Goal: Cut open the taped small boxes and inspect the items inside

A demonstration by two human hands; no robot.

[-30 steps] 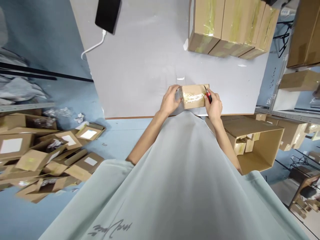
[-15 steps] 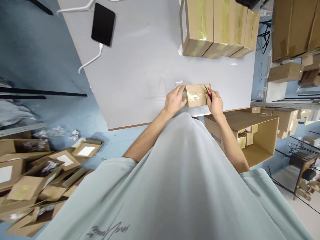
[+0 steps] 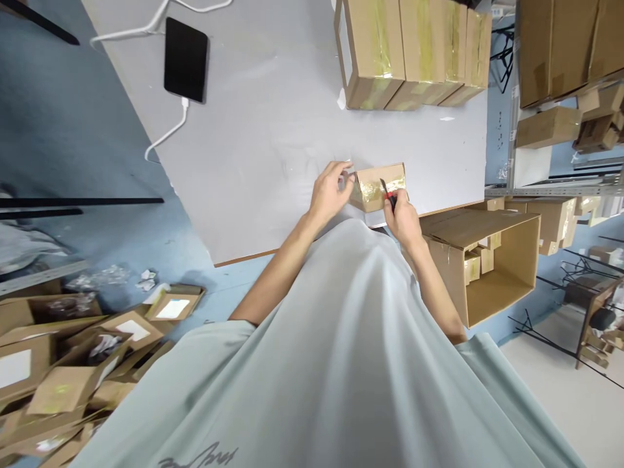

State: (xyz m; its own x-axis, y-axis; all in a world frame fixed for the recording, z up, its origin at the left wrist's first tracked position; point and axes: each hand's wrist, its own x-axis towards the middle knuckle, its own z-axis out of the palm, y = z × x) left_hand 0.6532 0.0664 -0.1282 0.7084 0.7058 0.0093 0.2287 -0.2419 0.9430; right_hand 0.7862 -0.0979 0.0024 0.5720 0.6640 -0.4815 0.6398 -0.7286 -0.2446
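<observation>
A small cardboard box point(image 3: 377, 174) with shiny clear tape lies near the front edge of the table. In my right hand point(image 3: 405, 220) is a utility knife point(image 3: 389, 194) with a red and black handle. Its blade points away from me, over the taped face of the box. At the box's left end is my left hand point(image 3: 330, 194), thumb and fingers apart and curved. The thumb is close to the box's edge; whether it touches is unclear.
Several taped cartons point(image 3: 375, 58) stand in a row at the back of the grey table point(image 3: 253, 143). A black device point(image 3: 186, 62) with white cables lies at the left. A large open carton point(image 3: 502, 273) holds small boxes at the right. Opened boxes point(image 3: 63, 387) pile up at lower left.
My right hand has brought the knife leftward from the box's right end to above its taped middle. My left hand's fingers have loosened from the left end. The view has shifted slightly.
</observation>
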